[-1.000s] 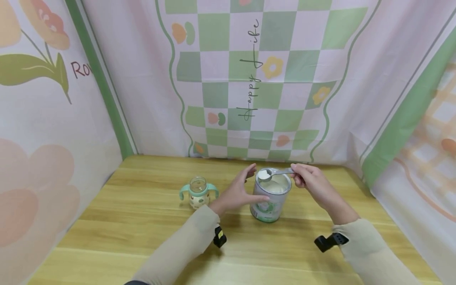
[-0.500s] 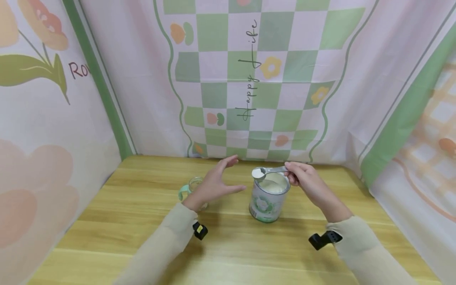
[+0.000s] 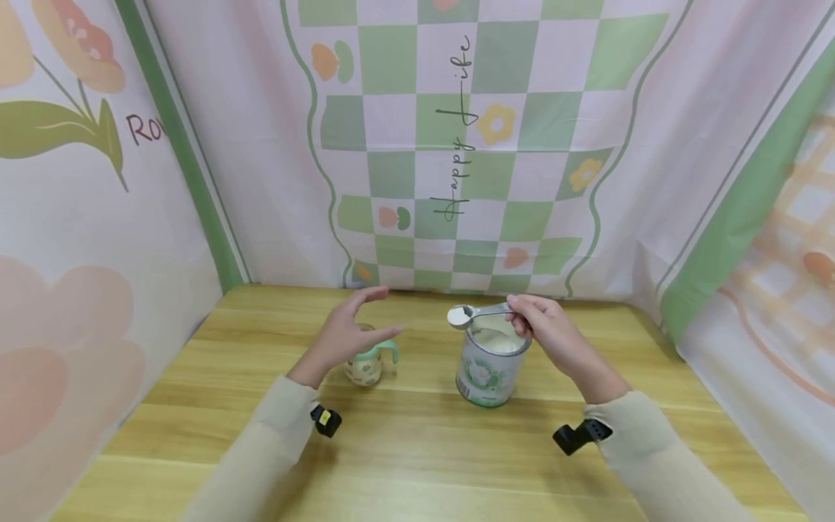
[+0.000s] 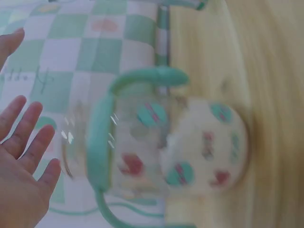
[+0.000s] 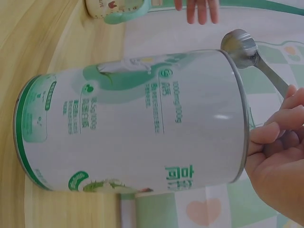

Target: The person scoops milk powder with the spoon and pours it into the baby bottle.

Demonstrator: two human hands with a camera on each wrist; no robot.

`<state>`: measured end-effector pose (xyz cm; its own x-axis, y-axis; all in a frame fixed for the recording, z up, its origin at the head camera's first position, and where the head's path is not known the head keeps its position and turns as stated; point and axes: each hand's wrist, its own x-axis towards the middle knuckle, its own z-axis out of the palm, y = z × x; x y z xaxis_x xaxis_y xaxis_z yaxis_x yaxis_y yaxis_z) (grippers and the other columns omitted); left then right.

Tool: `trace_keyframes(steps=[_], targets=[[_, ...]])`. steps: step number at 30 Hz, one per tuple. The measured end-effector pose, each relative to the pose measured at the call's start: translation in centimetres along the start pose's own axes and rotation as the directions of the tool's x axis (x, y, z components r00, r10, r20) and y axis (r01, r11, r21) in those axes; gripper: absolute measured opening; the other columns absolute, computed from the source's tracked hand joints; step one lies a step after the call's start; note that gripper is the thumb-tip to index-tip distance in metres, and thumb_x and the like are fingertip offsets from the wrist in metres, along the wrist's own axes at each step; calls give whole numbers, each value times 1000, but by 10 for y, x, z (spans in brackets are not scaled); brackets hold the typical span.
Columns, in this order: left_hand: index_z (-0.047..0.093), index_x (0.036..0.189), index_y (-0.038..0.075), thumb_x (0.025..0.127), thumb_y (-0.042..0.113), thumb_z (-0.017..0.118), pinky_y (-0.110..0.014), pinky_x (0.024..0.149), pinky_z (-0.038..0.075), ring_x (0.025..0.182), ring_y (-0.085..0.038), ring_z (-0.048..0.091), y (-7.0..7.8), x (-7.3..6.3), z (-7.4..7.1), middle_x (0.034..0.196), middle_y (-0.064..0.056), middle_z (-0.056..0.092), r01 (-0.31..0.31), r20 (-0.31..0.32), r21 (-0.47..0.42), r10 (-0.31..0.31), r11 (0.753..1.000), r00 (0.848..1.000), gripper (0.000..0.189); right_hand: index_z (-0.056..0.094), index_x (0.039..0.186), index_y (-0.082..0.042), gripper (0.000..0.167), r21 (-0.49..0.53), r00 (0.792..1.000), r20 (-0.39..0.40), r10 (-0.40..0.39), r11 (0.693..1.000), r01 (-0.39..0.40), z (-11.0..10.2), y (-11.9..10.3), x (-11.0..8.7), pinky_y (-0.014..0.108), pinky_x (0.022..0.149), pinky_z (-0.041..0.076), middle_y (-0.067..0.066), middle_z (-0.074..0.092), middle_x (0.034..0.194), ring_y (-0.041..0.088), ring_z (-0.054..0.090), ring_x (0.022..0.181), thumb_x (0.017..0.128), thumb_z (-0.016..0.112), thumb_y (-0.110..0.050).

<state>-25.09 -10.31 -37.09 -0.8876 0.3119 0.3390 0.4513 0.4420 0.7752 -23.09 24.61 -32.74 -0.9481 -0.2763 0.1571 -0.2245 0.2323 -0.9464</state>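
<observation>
My right hand (image 3: 544, 326) pinches the handle of a metal measuring spoon (image 3: 460, 316), its bowl heaped with white powder. The spoon is over the left part of the rim of an open powder can (image 3: 491, 377), upright on the table; pale powder shows inside. In the right wrist view the can (image 5: 137, 123) fills the middle, with the spoon bowl (image 5: 240, 47) beyond its rim. My left hand (image 3: 339, 333), fingers spread and holding nothing, hovers above and partly hides a baby bottle (image 3: 365, 368) with mint handles. The left wrist view shows that bottle (image 4: 209, 142) lidless, with pale contents low inside.
Everything stands on a wooden table (image 3: 417, 464). A checked cloth (image 3: 450, 181) hangs behind the table, and patterned cloths hang at the left and right sides. Between the bottle and the can lies a stretch of bare tabletop.
My left hand has moved left from the can to the bottle. My right hand has brought the loaded spoon slightly left across the can's rim. Bottle and can stay put.
</observation>
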Motion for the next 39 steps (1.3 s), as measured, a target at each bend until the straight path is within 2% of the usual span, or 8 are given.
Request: trace_keyframes(steps=[2, 4, 11, 15, 19, 24, 29, 39], targets=[[47, 148, 21, 82, 51, 80, -51, 108, 40, 135, -25, 45, -7, -5, -3, 148, 1, 49, 34, 5, 3, -34, 999, 999, 80, 58, 86, -4, 39, 1, 1000, 6, 0, 1000, 0, 3, 0, 1, 28, 63, 38, -2, 48, 70, 12, 42, 66, 108, 48, -35], [47, 148, 22, 81, 53, 80, -55, 113, 32, 139, -23, 40, -14, -9, -6, 148, 2, 48, 67, 6, 12, -67, 998, 998, 81, 58, 87, -2, 40, 6, 1000, 7, -1, 1000, 0, 6, 0, 2, 29, 63, 38, -2, 48, 70, 12, 43, 67, 108, 48, -34], [45, 150, 23, 79, 54, 82, -60, 113, 27, 141, -26, 37, -37, -22, -11, 150, 2, 46, 149, 29, -20, -148, 989, 989, 86, 59, 90, 0, 40, 23, 1000, 9, 13, 1000, -13, 18, -5, 6, 25, 64, 43, 0, 51, 73, 11, 46, 68, 108, 48, -34], [45, 150, 24, 77, 56, 83, -57, 111, 33, 136, -26, 42, -46, -27, -9, 148, 1, 48, 190, 57, -19, -188, 982, 980, 88, 59, 92, 3, 41, 47, 1000, 17, 17, 999, -18, 26, -9, 10, 24, 63, 43, 1, 51, 74, 10, 47, 68, 108, 49, -33], [47, 149, 24, 74, 56, 85, -53, 104, 42, 123, -25, 53, -52, -29, -6, 137, 0, 56, 227, 65, -23, -225, 974, 972, 89, 60, 93, 5, 41, 67, 999, 41, 9, 998, -11, 35, -11, 14, 22, 64, 45, 1, 52, 73, 10, 48, 68, 108, 48, -31], [48, 148, 21, 76, 53, 85, -52, 99, 47, 116, -25, 58, -58, -30, -4, 128, -1, 62, 238, 77, -38, -234, 971, 969, 87, 62, 92, 0, 36, 72, 998, 63, -9, 997, 4, 48, -12, 20, 23, 65, 46, 1, 54, 74, 9, 49, 69, 108, 48, -29], [53, 144, 21, 77, 51, 85, -55, 101, 45, 119, -27, 58, -60, -32, -4, 129, -2, 63, 239, 78, -53, -235, 970, 969, 80, 61, 91, -2, 34, 78, 995, 95, -25, 997, 18, 62, -13, 27, 25, 66, 45, 3, 54, 76, 11, 49, 70, 108, 47, -28], [54, 142, 17, 77, 47, 86, -49, 98, 49, 111, -22, 61, -60, -34, 0, 122, -2, 65, 266, 61, -82, -261, 961, 963, 79, 62, 92, -2, 33, 27, 994, 107, -22, 999, 19, 94, -15, 37, 27, 69, 43, 3, 54, 77, 16, 47, 73, 108, 49, -28]])
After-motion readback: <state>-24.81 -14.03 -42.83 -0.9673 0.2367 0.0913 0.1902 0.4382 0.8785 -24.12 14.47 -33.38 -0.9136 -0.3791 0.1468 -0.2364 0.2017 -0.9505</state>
